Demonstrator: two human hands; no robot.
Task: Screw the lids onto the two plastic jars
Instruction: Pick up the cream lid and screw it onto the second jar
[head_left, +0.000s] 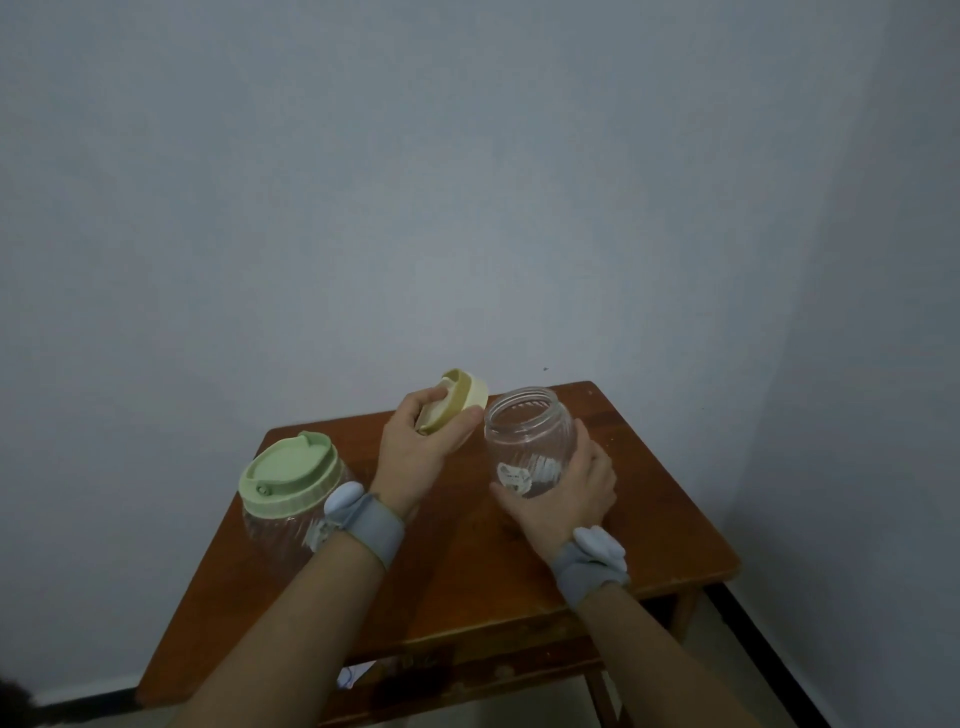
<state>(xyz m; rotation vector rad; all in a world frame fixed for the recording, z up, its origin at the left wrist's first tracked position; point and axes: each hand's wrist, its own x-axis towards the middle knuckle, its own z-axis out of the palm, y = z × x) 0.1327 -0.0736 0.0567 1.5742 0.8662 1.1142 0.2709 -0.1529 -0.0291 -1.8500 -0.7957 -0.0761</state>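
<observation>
A clear ribbed plastic jar (524, 431) with an open mouth stands on the wooden table (467, 561) at the right. My right hand (563, 493) wraps around its near side. My left hand (421, 449) holds a pale yellow lid (460, 400) tilted in the air, just left of the jar's mouth and apart from it. At the left stands a second clear jar (283, 525) with a green lid (288, 475) sitting on top. Both wrists wear grey bands.
The small table stands in a corner, with a grey wall close behind and to the right. Its front and right edges drop to the floor. Some white paper (353, 675) shows beneath the tabletop.
</observation>
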